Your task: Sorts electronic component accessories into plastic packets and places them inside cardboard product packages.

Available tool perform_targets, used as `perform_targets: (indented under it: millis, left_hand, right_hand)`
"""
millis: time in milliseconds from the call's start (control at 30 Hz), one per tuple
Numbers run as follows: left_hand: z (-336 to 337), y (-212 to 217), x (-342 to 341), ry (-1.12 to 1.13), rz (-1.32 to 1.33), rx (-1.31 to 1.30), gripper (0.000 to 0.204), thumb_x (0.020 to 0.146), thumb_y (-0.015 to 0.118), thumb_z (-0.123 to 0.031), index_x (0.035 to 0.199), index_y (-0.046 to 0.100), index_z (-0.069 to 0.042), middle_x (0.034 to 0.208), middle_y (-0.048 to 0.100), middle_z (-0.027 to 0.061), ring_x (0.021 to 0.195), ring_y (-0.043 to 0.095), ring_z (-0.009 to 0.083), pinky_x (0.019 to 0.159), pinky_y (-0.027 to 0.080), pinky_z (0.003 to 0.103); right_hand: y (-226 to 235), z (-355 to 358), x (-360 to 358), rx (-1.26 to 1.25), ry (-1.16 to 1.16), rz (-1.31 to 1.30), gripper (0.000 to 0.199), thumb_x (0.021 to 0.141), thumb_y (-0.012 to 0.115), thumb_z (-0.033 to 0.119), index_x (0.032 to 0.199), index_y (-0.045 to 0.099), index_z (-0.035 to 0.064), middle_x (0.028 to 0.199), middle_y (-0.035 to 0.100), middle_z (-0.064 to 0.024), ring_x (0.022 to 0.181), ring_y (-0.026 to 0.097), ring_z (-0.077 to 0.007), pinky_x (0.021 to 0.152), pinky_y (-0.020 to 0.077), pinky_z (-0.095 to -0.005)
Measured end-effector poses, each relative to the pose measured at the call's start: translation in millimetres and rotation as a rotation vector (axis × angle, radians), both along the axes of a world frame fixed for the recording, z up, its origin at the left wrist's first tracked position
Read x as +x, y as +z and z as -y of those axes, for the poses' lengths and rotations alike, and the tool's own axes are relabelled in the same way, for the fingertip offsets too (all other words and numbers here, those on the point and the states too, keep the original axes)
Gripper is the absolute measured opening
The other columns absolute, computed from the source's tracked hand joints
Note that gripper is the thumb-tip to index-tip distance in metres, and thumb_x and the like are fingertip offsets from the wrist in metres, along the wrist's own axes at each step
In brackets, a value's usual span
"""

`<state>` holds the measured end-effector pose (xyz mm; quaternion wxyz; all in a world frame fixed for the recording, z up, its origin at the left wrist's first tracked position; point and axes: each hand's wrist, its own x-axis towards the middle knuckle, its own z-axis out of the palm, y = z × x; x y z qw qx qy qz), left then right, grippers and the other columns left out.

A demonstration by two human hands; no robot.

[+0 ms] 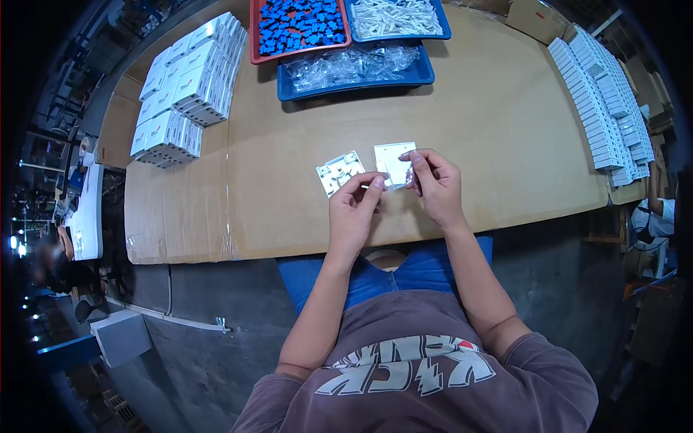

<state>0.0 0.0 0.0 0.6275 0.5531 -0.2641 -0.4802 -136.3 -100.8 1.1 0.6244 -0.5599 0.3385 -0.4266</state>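
Head view: two bare hands work close together over the counter (505, 144), with a small clear packet (398, 185) between their fingertips.
Left grip: thumb and forefinger of the left hand (351, 213) are pinched together, seemingly on the packet's left end; a light hold at the very edge should be enough.
Right grip: the right hand (439, 191) pinches the packet's other side between thumb and curled fingers; this hold looks the fuller one, so it can best steady the film.
Packet: it hangs over the near edge of a white square plate (393, 151); its contents are too small to tell. Thin film probably slips and splits easily, so an even, gentle pull serves better than a jerk.
Height: working low, as here, is sensible, since anything dropped should land on the plate or just beside it.
White square piece: the second piece (338, 173) lies tilted just beyond the left hand, with small shapes on its face, loose or moulded I cannot tell; the left knuckles should stay clear of it.
Blue tray of clear film: this tray (354, 92) sits well beyond the hands, away from the elbows.
Outer counter: stacked white boxes on the left (180, 90) and right (599, 108) stand well apart, leaving both forearms room.
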Motion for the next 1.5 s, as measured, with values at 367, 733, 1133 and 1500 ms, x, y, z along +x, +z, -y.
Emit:
perform_targets:
  millis: [367, 733, 1133, 1500]
  left_hand:
    - [0.8, -5.1, -3.5, 0.112, 0.052, -0.01, 0.015, 0.1, 0.069, -0.014, 0.103, 0.072, 0.001, 0.092, 0.071, 0.0031, 0.078, 0.065, 0.0089, 0.073, 0.054, 0.025]
    - [0.2, -5.4, -5.3, 0.179, 0.201, -0.054, 0.01, 0.099, 0.07, -0.008, 0.103, 0.07, 0.001, 0.091, 0.069, -0.0004, 0.077, 0.06, 0.0038, 0.069, 0.048, 0.02]
    - [0.6, -6.2, -7.8, 0.18, 0.495, -0.121, 0.011, 0.098, 0.07, -0.008, 0.103, 0.068, 0.002, 0.096, 0.07, 0.0064, 0.082, 0.066, 0.0123, 0.073, 0.053, 0.026]
    - [-0.7, -14.9, -10.0, 0.276, 0.241, -0.13, 0.019, 0.104, 0.064, -0.018, 0.098, 0.065, 0.001, 0.087, 0.066, 0.0048, 0.076, 0.064, 0.0099, 0.068, 0.052, 0.026]
  right_hand:
    - [-11.5, 3.8, 10.4, -0.325, -0.314, -0.1, 0.021, 0.103, 0.064, 0.018, 0.108, 0.07, -0.0014, 0.093, 0.065, -0.0058, 0.074, 0.056, -0.011, 0.064, 0.0442, -0.0257]
    - [-6.1, -16.1, 13.3, -0.347, 0.069, -0.121, 0.017, 0.095, 0.072, 0.006, 0.11, 0.068, -0.002, 0.1, 0.068, -0.0088, 0.088, 0.066, -0.0156, 0.077, 0.0524, -0.0277]
    - [-11.7, -14.5, 12.6, 0.074, 0.079, 0.024, 0.016, 0.099, 0.067, 0.003, 0.113, 0.067, -0.0064, 0.102, 0.071, -0.0097, 0.09, 0.07, -0.0111, 0.08, 0.0596, -0.0238]
    - [-4.7, -23.7, 14.6, -0.284, 0.02, -0.058, 0.02, 0.091, 0.065, -0.01, 0.107, 0.07, 0.0, 0.11, 0.068, -0.0078, 0.095, 0.069, -0.013, 0.079, 0.0591, -0.0241]
